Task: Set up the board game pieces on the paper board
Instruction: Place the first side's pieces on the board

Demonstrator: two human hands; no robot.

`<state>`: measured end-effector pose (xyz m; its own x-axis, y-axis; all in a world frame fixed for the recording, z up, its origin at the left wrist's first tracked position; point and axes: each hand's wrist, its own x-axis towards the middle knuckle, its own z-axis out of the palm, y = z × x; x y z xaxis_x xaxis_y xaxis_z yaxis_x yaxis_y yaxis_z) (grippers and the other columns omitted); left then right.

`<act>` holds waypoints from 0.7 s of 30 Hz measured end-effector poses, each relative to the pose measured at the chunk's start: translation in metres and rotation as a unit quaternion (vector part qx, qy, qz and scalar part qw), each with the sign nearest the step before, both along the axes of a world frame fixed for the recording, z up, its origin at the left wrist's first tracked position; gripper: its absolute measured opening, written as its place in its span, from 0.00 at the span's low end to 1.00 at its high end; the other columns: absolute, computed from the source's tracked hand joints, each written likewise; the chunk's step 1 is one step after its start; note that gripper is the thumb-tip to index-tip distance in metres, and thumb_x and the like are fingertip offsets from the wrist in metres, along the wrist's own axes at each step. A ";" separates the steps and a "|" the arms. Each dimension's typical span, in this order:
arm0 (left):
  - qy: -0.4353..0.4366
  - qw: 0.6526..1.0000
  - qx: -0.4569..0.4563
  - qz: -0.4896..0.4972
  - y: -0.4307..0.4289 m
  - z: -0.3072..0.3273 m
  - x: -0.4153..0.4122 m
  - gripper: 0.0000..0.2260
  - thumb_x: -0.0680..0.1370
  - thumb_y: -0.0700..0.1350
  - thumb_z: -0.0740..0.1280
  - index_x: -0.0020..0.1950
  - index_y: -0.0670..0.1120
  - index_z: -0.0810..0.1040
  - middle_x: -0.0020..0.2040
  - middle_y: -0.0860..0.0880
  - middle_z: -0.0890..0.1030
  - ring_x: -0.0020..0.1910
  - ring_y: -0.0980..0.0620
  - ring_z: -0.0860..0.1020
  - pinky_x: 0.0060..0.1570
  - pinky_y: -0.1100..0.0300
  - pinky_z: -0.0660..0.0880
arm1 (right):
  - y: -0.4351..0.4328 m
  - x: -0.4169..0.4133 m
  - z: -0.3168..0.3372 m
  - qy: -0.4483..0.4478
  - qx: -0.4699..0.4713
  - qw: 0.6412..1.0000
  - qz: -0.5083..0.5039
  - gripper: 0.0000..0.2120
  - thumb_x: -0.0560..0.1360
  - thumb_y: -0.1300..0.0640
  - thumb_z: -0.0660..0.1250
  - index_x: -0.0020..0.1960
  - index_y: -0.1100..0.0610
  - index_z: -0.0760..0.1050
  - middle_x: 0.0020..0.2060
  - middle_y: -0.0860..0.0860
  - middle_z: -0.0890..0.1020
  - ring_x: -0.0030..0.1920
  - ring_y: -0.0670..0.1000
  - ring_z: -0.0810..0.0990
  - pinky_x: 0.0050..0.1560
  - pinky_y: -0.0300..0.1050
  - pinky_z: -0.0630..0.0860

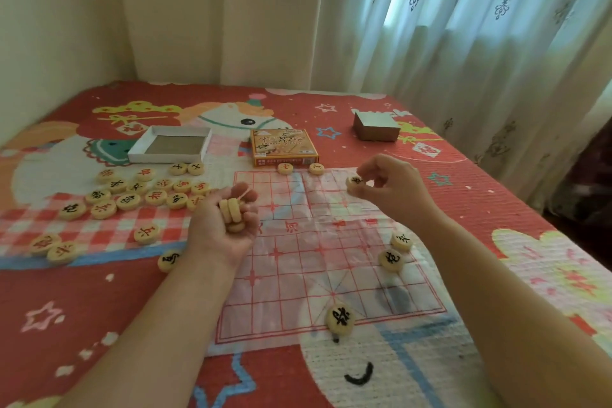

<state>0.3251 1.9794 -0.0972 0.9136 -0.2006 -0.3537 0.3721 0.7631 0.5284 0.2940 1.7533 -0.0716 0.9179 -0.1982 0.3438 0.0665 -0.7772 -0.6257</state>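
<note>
A thin paper board (298, 278) with a red grid lies on the red patterned bedspread. My left hand (218, 228), palm up over the board's left edge, grips a stack of several round wooden pieces (231, 210). My right hand (390, 185), above the board's far right corner, pinches one black-marked piece (355, 182). Three black-marked pieces sit on the board: one (340, 318) at the near edge, two (391, 260) (401, 240) on the right side. Two more pieces (285, 168) (316, 169) lie at the far edge.
Several loose pieces (132, 195) are scattered on the bedspread left of the board. An open white box tray (169, 144) and the orange game box lid (283, 146) lie beyond. A grey box (376, 126) sits far right. Curtains hang behind.
</note>
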 end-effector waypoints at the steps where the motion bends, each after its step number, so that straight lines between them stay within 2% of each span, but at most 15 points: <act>1: 0.006 1.000 0.003 -0.003 -0.002 0.001 -0.001 0.11 0.79 0.42 0.56 0.43 0.40 0.74 0.36 0.44 0.74 0.19 0.57 0.71 0.18 0.70 0.68 | -0.003 -0.004 -0.001 0.006 0.003 1.000 0.003 0.08 0.69 0.54 0.73 0.45 0.54 0.76 0.37 0.41 0.77 0.34 0.42 0.72 0.37 0.38 0.70; 4: 0.027 0.999 0.007 -0.022 -0.006 0.003 -0.004 0.12 0.79 0.43 0.56 0.42 0.39 0.75 0.38 0.42 0.75 0.19 0.56 0.73 0.18 0.68 0.71 | -0.009 -0.019 -0.007 0.035 -0.009 0.999 0.024 0.06 0.69 0.56 0.73 0.43 0.55 0.77 0.33 0.40 0.76 0.31 0.41 0.70 0.34 0.35 0.67; 7: 0.045 0.998 0.019 -0.046 -0.009 0.004 -0.007 0.13 0.80 0.44 0.55 0.43 0.39 0.75 0.39 0.42 0.76 0.20 0.55 0.74 0.19 0.68 0.71 | -0.017 -0.031 -0.011 0.038 -0.002 0.999 0.019 0.06 0.69 0.56 0.73 0.40 0.54 0.76 0.30 0.40 0.75 0.30 0.42 0.70 0.34 0.37 0.66; 9: 0.057 0.996 0.031 -0.058 -0.009 0.006 -0.008 0.12 0.79 0.43 0.55 0.43 0.39 0.74 0.39 0.42 0.75 0.19 0.55 0.74 0.18 0.68 0.71 | -0.021 -0.037 -0.013 0.030 0.018 0.999 0.019 0.07 0.68 0.56 0.74 0.38 0.52 0.76 0.30 0.40 0.75 0.31 0.44 0.70 0.35 0.38 0.67; 12: 0.070 0.994 0.044 -0.069 -0.007 0.011 -0.009 0.09 0.77 0.40 0.55 0.43 0.38 0.72 0.37 0.42 0.74 0.18 0.54 0.73 0.17 0.68 0.70 | -0.020 -0.042 -0.016 0.052 -0.013 0.997 0.058 0.06 0.68 0.56 0.74 0.39 0.53 0.77 0.34 0.39 0.77 0.34 0.45 0.72 0.38 0.39 0.69; 17: 0.070 0.994 0.048 -0.063 -0.008 0.012 -0.012 0.12 0.76 0.37 0.55 0.56 0.37 0.72 0.39 0.41 0.74 0.20 0.51 0.76 0.18 0.65 0.72 | -0.010 -0.042 -0.022 0.109 -0.104 0.981 0.118 0.08 0.69 0.53 0.73 0.38 0.46 0.74 0.37 0.39 0.79 0.34 0.41 0.71 0.37 0.39 0.69; 21: 0.057 0.994 0.043 -0.079 -0.013 0.009 -0.017 0.08 0.75 0.36 0.55 0.47 0.37 0.73 0.41 0.41 0.75 0.22 0.49 0.78 0.20 0.63 0.75 | -0.009 -0.042 -0.022 0.121 -0.165 0.972 0.118 0.05 0.70 0.49 0.71 0.42 0.49 0.77 0.38 0.39 0.77 0.35 0.37 0.69 0.35 0.34 0.63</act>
